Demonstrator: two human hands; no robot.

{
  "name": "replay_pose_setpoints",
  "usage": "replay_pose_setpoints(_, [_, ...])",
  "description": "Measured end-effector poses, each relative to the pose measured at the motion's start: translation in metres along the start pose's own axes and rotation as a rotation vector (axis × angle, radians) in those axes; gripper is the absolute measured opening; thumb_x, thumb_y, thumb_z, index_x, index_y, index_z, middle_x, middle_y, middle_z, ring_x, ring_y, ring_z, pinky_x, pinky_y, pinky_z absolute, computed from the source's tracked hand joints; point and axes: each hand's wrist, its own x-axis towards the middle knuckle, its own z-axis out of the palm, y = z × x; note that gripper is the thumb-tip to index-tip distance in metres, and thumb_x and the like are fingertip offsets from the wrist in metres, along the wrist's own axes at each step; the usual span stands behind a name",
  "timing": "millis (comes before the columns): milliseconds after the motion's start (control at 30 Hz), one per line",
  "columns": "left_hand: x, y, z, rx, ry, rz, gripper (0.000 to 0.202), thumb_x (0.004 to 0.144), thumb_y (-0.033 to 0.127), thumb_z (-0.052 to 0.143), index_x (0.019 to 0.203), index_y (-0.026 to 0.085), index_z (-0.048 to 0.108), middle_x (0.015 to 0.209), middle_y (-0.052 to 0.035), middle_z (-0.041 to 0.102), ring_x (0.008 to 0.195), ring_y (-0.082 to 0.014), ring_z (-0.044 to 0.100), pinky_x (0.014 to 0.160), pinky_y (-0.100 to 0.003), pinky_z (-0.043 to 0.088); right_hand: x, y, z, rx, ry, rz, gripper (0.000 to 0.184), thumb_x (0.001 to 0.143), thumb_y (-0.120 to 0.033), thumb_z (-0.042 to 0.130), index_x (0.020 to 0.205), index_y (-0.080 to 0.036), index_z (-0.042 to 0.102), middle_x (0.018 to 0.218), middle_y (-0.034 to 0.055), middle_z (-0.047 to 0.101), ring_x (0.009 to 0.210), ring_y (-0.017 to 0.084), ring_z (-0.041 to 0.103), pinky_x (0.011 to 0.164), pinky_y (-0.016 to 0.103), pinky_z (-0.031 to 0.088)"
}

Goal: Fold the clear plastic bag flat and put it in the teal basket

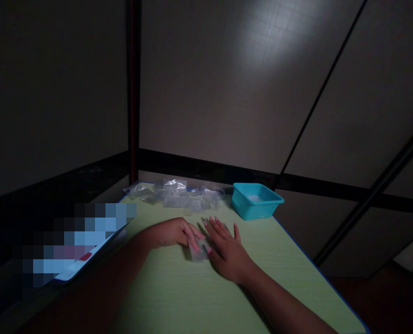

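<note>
Two hands are meeting over a small clear pouch (197, 254) that is lying flat on the pale green table (178, 301), roughly at the table's centre. The left hand (171, 232) is coming in from nine o'clock with its fingers curled, and its fingertips appear to be closing on the pouch's upper left edge. The light is dim, so how firm that pinch is remains hard to read. The right hand (227, 250) is lying at three o'clock of the pouch, palm down and fingers stretched out and slightly spread. Its thumb is touching the pouch's right edge, and it is gripping nothing.

At twelve o'clock from the hands, well apart from them, a loose heap of clear plastic bags (178, 194) is sitting along the table's far edge. A teal tub (257, 200) is standing just beside the heap at about one o'clock. Something pale is showing inside the tub, too dim to name. A flat device with a lit screen (77, 260) is resting off the table's left edge, at nine o'clock.

Judging by the pose, the hands are steadying and flattening the pouch against the table. Lifting or opening such thin film would call for a fingertip pinch at one edge while the other hand is holding it still.
</note>
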Motion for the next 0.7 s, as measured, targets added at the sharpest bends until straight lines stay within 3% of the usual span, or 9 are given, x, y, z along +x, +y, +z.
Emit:
replay_pose_setpoints(233, [-0.001, 0.001, 0.001, 0.021, 0.019, -0.061, 0.021, 0.065, 0.024, 0.068, 0.086, 0.025, 0.072, 0.114, -0.0003, 0.061, 0.114, -0.0209, 0.047, 0.091, -0.026, 0.037, 0.002, 0.006, 0.003, 0.05, 0.021, 0.081, 0.059, 0.085, -0.035, 0.041, 0.138, -0.03, 0.018, 0.146, 0.005, 0.016, 0.133, 0.024, 0.013, 0.1, 0.061, -0.002])
replay_pose_setpoints(333, [-0.002, 0.002, 0.001, 0.007, -0.038, -0.048, 0.024, 0.064, 0.026, 0.071, 0.087, 0.024, 0.071, 0.111, -0.0018, 0.063, 0.121, -0.021, 0.041, 0.094, -0.027, 0.036, 0.002, 0.004, 0.001, 0.078, 0.025, 0.069, 0.057, 0.083, -0.035, 0.045, 0.136, -0.028, 0.025, 0.146, 0.0063, 0.017, 0.133, 0.024, 0.013, 0.1, 0.06, -0.002])
replay_pose_setpoints(533, [-0.002, 0.0, 0.0, -0.031, -0.103, -0.044, 0.028, 0.065, 0.026, 0.07, 0.092, 0.024, 0.07, 0.122, -0.0026, 0.055, 0.118, -0.0215, 0.045, 0.096, -0.031, 0.036, 0.003, 0.013, -0.002, 0.166, 0.098, 0.084, 0.041, 0.084, -0.032, 0.043, 0.125, -0.027, 0.043, 0.143, 0.0057, 0.026, 0.133, 0.022, 0.017, 0.101, 0.057, 0.001])
replay_pose_setpoints(700, [-0.003, 0.003, 0.002, -0.018, -0.146, -0.044, 0.034, 0.065, 0.024, 0.069, 0.099, 0.025, 0.067, 0.122, -0.0019, 0.055, 0.122, -0.0206, 0.04, 0.098, -0.03, 0.033, 0.003, 0.024, -0.001, 0.238, 0.119, 0.14, 0.038, 0.082, -0.032, 0.046, 0.119, -0.026, 0.048, 0.141, 0.0072, 0.031, 0.131, 0.023, 0.021, 0.101, 0.058, 0.008])
